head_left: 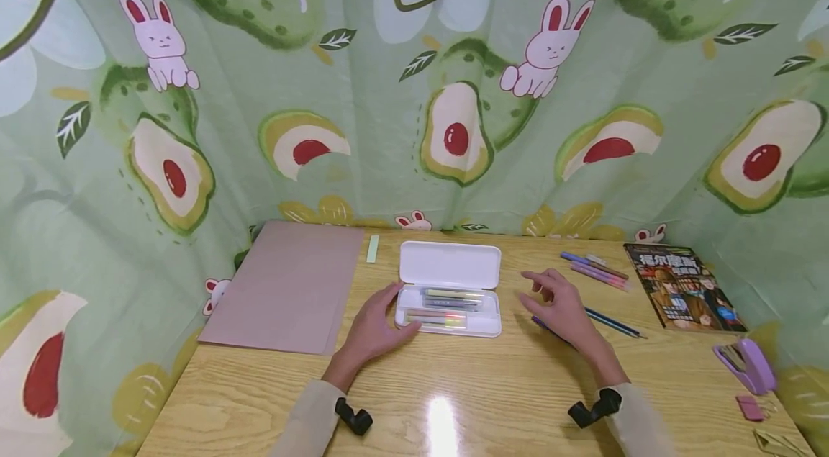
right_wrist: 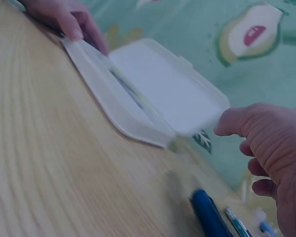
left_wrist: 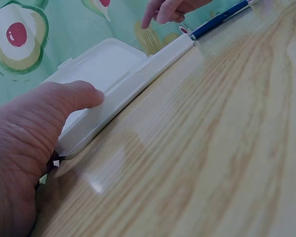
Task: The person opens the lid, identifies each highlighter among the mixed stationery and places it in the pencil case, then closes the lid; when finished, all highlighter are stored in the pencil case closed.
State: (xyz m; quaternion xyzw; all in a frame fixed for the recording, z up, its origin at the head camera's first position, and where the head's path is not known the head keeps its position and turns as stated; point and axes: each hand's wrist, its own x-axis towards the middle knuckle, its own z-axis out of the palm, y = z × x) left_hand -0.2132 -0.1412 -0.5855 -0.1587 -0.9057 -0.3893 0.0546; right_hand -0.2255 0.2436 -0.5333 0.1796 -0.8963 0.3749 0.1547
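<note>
A white pencil case (head_left: 494, 313) lies with its lid (head_left: 450, 264) folded back. Slim pens (head_left: 453, 296) lie in the rear of its tray, and a small bundle with pink and yellow ends (head_left: 437, 318) in front. My left hand (head_left: 372, 327) holds the case by its left end, the thumb at the front wall in the left wrist view. To the right of the case, my right hand (head_left: 562, 306) hovers with loosely bent fingers and nothing in them. Beneath it lies a blue pen (right_wrist: 207, 212), partly hidden in the head view.
Pencils (head_left: 615, 322) lie right of my right hand, with several pens (head_left: 596, 271) behind. A magazine (head_left: 683, 288), a purple stapler (head_left: 751, 367) and a pink clip (head_left: 751, 408) line the right side. At left are brownish sheets (head_left: 285, 291) and a pale green strip (head_left: 372, 249).
</note>
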